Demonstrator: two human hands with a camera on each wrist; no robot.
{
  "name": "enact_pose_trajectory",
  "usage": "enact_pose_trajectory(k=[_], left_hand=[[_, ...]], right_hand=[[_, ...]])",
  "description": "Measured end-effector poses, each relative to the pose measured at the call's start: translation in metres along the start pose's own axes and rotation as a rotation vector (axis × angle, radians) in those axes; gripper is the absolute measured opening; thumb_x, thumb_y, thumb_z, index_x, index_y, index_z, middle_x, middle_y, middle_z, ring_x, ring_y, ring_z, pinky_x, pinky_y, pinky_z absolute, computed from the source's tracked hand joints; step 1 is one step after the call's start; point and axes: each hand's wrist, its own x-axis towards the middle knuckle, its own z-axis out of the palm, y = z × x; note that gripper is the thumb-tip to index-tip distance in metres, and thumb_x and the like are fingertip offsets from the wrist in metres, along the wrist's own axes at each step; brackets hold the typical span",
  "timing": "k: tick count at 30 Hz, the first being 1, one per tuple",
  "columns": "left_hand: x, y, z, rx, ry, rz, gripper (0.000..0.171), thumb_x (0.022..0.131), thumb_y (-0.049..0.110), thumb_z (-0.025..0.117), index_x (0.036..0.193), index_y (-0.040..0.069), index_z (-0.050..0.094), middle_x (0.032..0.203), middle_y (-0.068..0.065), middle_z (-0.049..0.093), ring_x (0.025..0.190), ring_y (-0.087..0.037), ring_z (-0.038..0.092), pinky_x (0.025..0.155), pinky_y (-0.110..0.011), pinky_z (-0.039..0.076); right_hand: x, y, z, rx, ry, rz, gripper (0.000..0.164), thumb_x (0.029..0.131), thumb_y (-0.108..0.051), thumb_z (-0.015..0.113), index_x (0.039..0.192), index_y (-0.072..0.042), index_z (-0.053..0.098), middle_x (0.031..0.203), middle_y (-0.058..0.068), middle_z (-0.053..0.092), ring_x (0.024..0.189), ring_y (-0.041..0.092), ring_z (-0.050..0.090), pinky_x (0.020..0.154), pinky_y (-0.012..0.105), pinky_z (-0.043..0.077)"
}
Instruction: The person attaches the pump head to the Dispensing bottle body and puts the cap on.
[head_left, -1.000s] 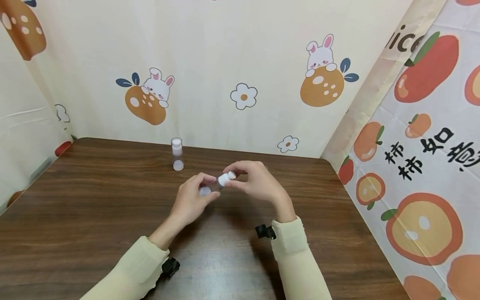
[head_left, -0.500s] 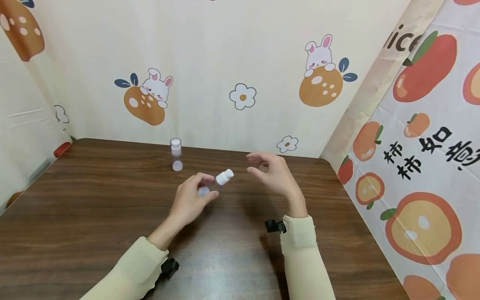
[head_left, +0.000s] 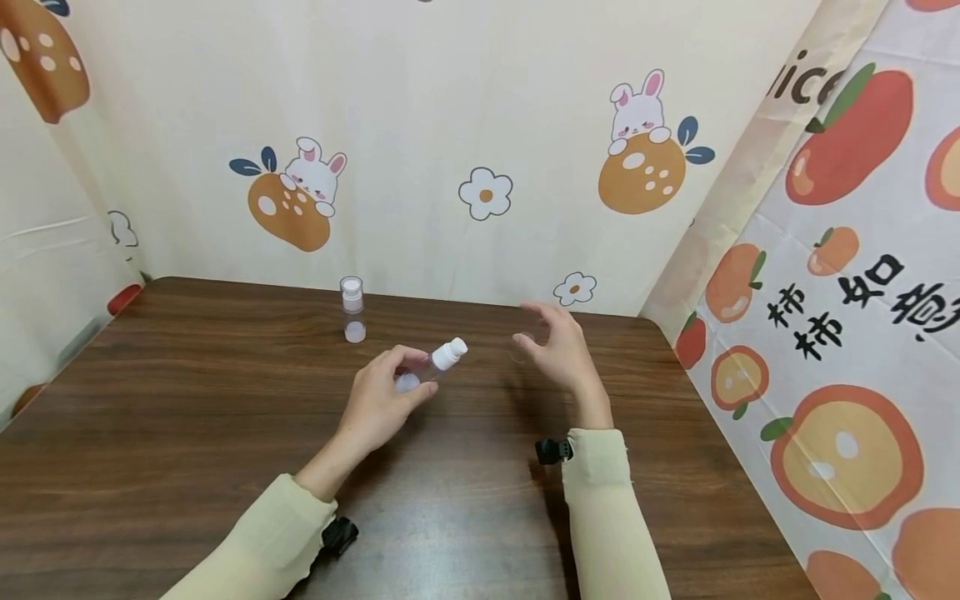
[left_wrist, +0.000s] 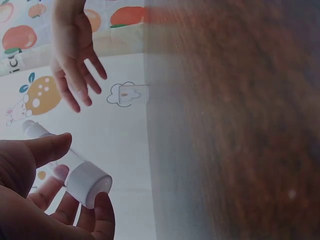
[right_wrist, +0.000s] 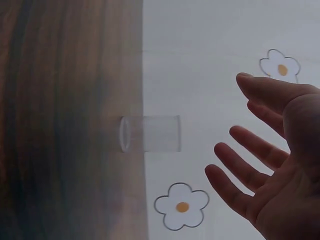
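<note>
My left hand point(head_left: 386, 396) grips a small clear pump bottle point(head_left: 446, 356) with a white pump head and white base, tilted so its head points up and right. In the left wrist view, thumb and fingers wrap the bottle point(left_wrist: 85, 182) near its base. A clear, hollow cap point(right_wrist: 162, 134) stands on the table in the right wrist view; in the head view it is barely visible by my right fingertips. My right hand point(head_left: 558, 346) holds nothing, its fingers spread and apart from the cap.
A second clear pump bottle point(head_left: 353, 310), with its cap on, stands upright toward the back left of the dark wooden table point(head_left: 187, 400). A printed curtain point(head_left: 420, 125) hangs right behind the table's back edge, and another point(head_left: 825, 333) along the right side.
My right hand has left the pump head of the bottle, moved right, and opened beside the clear cap standing on the table. The left hand and its bottle have stayed nearly still.
</note>
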Motion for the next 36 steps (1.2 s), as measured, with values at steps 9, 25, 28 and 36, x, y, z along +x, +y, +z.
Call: enact_pose_trajectory(k=[9,25,28,36], left_hand=[[0.000,0.000,0.000,-0.005,0.004,0.006,0.040,0.089,0.016,0.087,0.125,0.010,0.071,0.122,-0.010,0.072,0.111,-0.028,0.066,0.092,-0.044,0.051],[0.000,0.000,0.000,-0.006,-0.001,0.001,0.040,0.088,0.017,0.087,0.125,0.010,0.071,0.124,-0.009,0.072,0.114,-0.027,0.066,0.095,-0.045,0.051],[0.000,0.000,0.000,-0.007,-0.001,0.000,0.041,0.088,0.017,0.087,0.125,0.010,0.070,0.124,-0.009,0.072,0.114,-0.027,0.066,0.095,-0.045,0.051],[0.001,0.000,0.000,-0.003,-0.001,-0.002,0.040,0.088,0.017,0.087,0.124,0.010,0.070,0.123,-0.010,0.072,0.112,-0.027,0.066,0.093,-0.044,0.051]], right_hand=[[0.000,0.016,0.011,-0.040,-0.063,0.069,0.062,0.097,-0.018,0.079,0.153,-0.009,0.054,0.154,0.020,0.047,0.140,0.041,0.049,0.115,0.059,0.040],[-0.002,0.023,0.017,-0.106,-0.226,0.135,0.068,0.100,-0.021,0.076,0.160,-0.009,0.046,0.155,0.023,0.044,0.143,0.043,0.047,0.117,0.058,0.040],[-0.003,0.021,0.018,-0.120,-0.239,0.126,0.066,0.100,-0.021,0.075,0.159,-0.008,0.047,0.152,0.023,0.047,0.140,0.042,0.049,0.116,0.058,0.041],[-0.005,0.021,0.019,-0.149,-0.225,0.121,0.058,0.101,-0.018,0.073,0.154,-0.007,0.053,0.142,0.022,0.057,0.135,0.044,0.052,0.113,0.059,0.043]])
